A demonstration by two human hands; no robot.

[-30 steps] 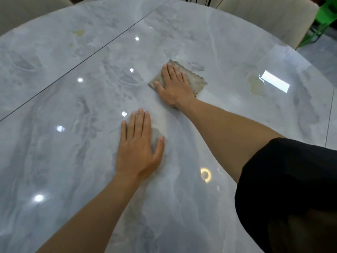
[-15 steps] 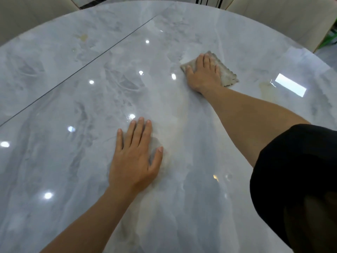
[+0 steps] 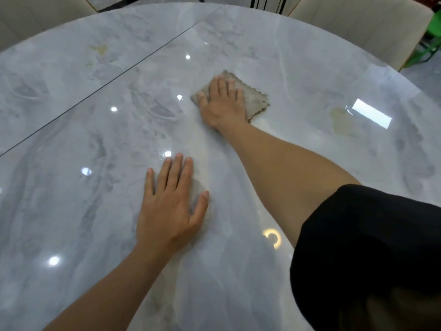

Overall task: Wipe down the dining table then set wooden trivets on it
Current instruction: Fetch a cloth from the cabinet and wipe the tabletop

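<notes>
A glossy grey marble dining table [image 3: 71, 187] fills the view, with a dark seam running diagonally across its left half. My right hand [image 3: 223, 103] presses flat, fingers straight, on a folded grey-beige cloth [image 3: 256, 101] with scalloped edges near the table's middle. My left hand [image 3: 169, 206] rests flat on the bare tabletop closer to me, fingers spread. Yellowish stains show on the table: one stain [image 3: 341, 120] right of the cloth and another stain [image 3: 99, 50] at the far left. No wooden trivets are in view.
Beige upholstered chairs stand behind the table, one chair [image 3: 358, 27] at the far right and another chair [image 3: 35, 17] at the far left. A green object [image 3: 429, 41] sits on the floor at the upper right. My black sleeve [image 3: 370, 247] covers the lower right.
My right hand slid the cloth away to the right across the table, then drew it back toward the middle. My left hand has stayed planted in place.
</notes>
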